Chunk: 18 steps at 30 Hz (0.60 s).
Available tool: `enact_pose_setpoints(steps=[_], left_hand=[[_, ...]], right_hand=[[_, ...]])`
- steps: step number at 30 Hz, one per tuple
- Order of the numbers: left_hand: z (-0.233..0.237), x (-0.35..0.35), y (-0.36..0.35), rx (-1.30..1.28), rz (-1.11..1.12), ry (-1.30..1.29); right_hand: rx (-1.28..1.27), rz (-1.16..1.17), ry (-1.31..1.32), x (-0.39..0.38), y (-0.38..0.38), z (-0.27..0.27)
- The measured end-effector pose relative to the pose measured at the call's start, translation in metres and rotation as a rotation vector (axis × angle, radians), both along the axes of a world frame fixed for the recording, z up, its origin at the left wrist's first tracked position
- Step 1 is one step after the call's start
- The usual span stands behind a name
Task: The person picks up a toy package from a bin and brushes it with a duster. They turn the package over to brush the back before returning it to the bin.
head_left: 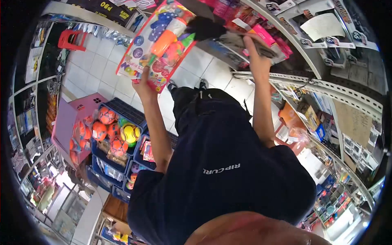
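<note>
My left hand (145, 85) grips the lower edge of a colourful, red-bordered toy pack (165, 43), holding it tilted above the floor. Balloon-like shapes and an orange piece show on its front. In my right hand (259, 63) is a duster (206, 28) with a dark, fluffy head, which reaches across to the pack's right edge and seems to touch it. Blur hides much of the duster's handle. Close behind the right hand are pink packages (263, 34) on a shelf.
At the left stand blue crates (122, 104) with orange balls and one yellow ball (130, 133). A pink box (67, 122) adjoins them. A red stool (72, 40) is on the white tiled floor (92, 67). Metal shelving (339, 92) runs along the right.
</note>
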<state>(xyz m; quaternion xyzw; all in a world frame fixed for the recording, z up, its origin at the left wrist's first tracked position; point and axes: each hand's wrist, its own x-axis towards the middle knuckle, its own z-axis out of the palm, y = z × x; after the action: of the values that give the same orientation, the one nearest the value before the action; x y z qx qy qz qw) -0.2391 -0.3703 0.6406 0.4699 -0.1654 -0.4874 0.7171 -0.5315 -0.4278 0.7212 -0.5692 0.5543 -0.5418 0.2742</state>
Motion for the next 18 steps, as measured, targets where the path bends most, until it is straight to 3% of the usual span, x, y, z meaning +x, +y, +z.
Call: enact_pose_setpoints(steps=[3,5,7,10,12,13,14,16,18], left_hand=[[-0.014,0.004,0.003,-0.009,0.134,-0.022],[-0.008,0.002,0.004,0.008,0.092,-0.003],[-0.008,0.004,0.005,-0.011,0.072,-0.020],[-0.006,0.007,0.006,0.000,0.118,-0.114],[0.007,-0.001,0.008,0.012,0.069,-0.044],[0.010,-0.003,0.007,-0.004,0.102,-0.054],[0.008,-0.001,0.010,-0.001,0.118,-0.062],[0.000,0.001,0.011,0.034,0.135,-0.190],[-0.003,-0.002,0.011,0.032,0.153,-0.221]], right_hand=[[0.130,0.110,-0.159,-0.008,-0.003,0.001],[0.191,0.195,-0.269,-0.017,0.001,0.007],[0.218,-0.027,-0.321,-0.013,-0.002,0.003],[0.206,0.120,-0.378,-0.021,-0.011,0.002],[0.242,-0.019,-0.697,-0.021,-0.012,-0.004],[0.205,-0.063,-0.466,-0.019,-0.013,0.002],[0.211,-0.047,-0.472,-0.016,-0.015,0.009],[0.115,0.019,-0.178,-0.016,-0.019,0.017],[0.109,-0.017,-0.281,-0.015,-0.020,0.020]])
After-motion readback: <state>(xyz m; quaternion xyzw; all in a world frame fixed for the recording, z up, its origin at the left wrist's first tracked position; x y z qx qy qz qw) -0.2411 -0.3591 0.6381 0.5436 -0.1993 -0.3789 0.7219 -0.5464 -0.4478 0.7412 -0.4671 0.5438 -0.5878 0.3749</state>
